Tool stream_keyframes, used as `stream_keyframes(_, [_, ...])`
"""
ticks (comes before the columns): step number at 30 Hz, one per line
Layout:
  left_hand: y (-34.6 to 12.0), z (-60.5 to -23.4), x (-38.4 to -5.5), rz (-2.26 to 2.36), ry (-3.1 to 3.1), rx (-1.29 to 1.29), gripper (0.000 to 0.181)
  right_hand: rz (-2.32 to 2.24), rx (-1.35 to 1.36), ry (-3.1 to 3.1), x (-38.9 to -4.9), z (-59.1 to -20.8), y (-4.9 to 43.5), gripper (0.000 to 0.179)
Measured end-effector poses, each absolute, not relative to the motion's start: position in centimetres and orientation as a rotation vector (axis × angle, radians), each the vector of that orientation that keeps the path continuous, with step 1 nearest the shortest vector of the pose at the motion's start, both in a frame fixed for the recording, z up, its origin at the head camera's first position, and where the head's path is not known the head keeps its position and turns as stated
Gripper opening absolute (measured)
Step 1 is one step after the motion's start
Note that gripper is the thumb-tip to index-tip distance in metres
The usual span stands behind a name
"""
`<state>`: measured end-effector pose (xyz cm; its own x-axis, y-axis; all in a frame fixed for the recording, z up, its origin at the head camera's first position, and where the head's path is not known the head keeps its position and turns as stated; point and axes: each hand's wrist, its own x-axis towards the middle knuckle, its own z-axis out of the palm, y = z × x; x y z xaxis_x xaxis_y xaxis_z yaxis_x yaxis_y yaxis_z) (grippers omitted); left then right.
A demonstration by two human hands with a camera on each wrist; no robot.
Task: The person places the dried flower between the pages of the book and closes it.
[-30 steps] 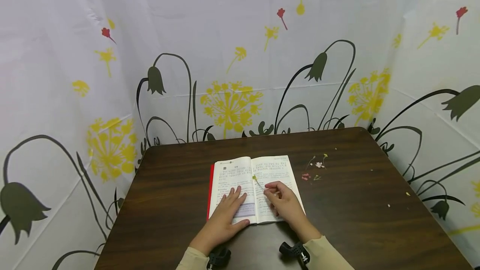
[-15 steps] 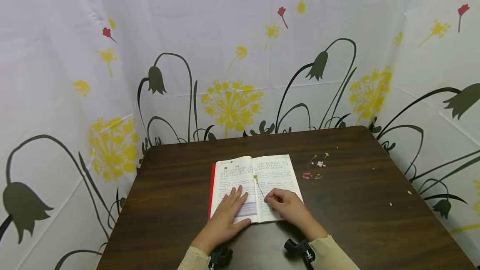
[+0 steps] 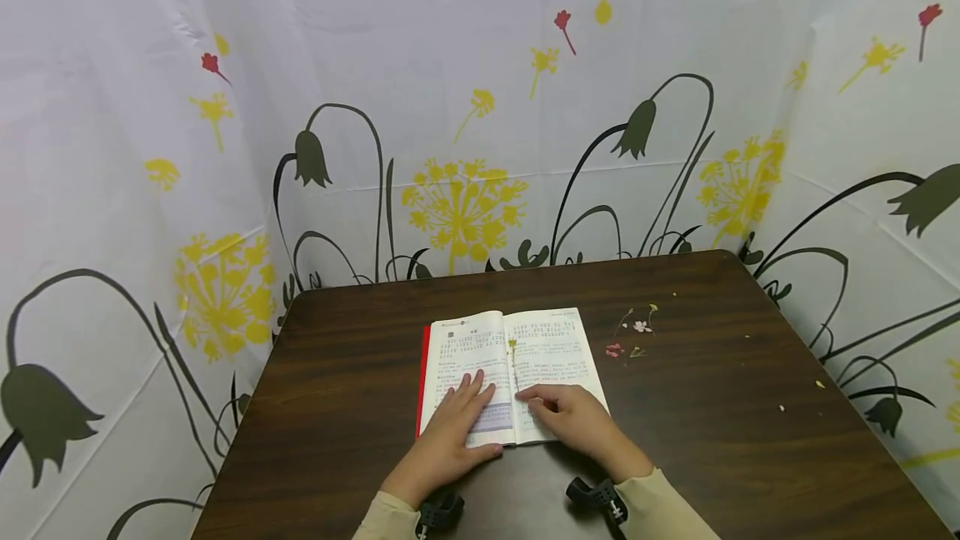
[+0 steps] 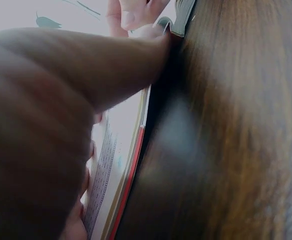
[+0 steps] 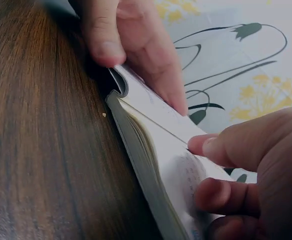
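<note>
Left hand (image 3: 453, 427) flat on book (image 3: 553, 352), right hand (image 3: 576, 419) at yellow flower (image 3: 513, 345) stem, grip unclear

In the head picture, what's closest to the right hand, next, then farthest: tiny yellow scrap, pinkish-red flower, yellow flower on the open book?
1. Thin-stemmed yellow flower, on the open white-paged book by the right hand.
2. Pinkish-red flower, on the brown table, right of the book.
3. Tiny yellow scrap, near the table's right edge.
</note>
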<state>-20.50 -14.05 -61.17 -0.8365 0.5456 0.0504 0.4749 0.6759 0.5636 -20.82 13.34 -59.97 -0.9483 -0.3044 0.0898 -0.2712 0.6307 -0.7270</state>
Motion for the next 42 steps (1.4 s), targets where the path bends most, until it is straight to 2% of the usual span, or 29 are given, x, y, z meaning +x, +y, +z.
stream_keyframes(6, [-14.0, -61.2, -20.4, 0.891, 2.748, 0.879, 0.095, -1.192, -0.638, 2.780, -20.4, -59.0, 15.1, 0.033])
stream_keyframes(14, [-13.8, -60.9, -20.4, 0.949, 2.730, 0.847, 0.094, -1.079, -0.549, 2.750, -20.6, -58.3, 18.7, 0.039])
stream_keyframes(20, [-13.9, -61.1, -20.4, 0.965, 2.721, 0.828, 0.095, -1.100, -0.361, 2.670, -20.7, -58.7, 21.7, 0.072])
stream_keyframes(23, [-14.0, -61.1, -20.5, 0.954, 2.731, 0.832, 0.095, -1.134, -0.301, 2.612, -20.6, -58.6, 22.8, 0.080])
stream_keyframes(42, [-14.4, -61.1, -20.6, 0.930, 2.830, 0.707, 0.100, -1.237, -0.290, 2.469, -20.9, -58.2, 23.9, 0.078])
